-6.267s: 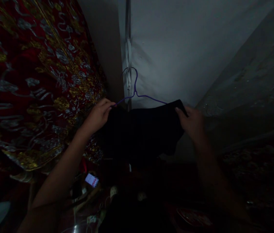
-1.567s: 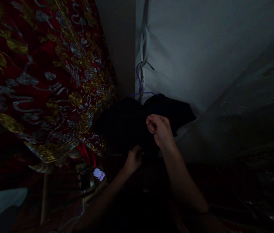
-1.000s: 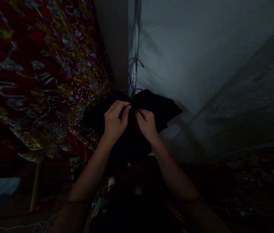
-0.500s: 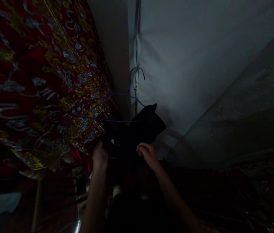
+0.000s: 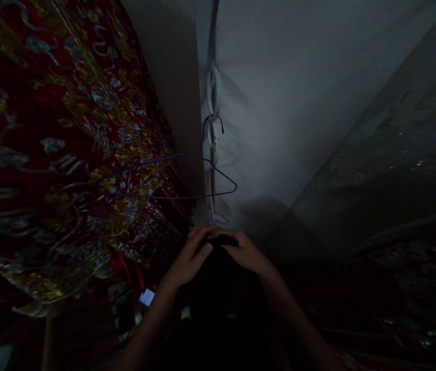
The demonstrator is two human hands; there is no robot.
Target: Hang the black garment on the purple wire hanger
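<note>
A black garment (image 5: pixel 220 278) hangs down between my two hands in dim light. My left hand (image 5: pixel 189 260) grips its upper edge from the left, fingers curled over the cloth. My right hand (image 5: pixel 243 252) holds the same edge from the right, fingers closed on it. Above them a thin purple wire hanger (image 5: pixel 187 178) hangs bare from a white looped strap (image 5: pixel 212 103) in the wall corner, tilted toward the left.
A red cloth with gold and silver embroidery (image 5: pixel 48 144) fills the left side. A pale wall (image 5: pixel 298 93) is behind the hanger, and a grey sloping surface (image 5: pixel 395 154) rises at the right. A small lit screen (image 5: pixel 147 297) glows low down among dark clutter.
The black garment has come off the purple hanger, which now hangs bare and tilted. Both hands have dropped below the hanger and drawn together on the garment's top edge.
</note>
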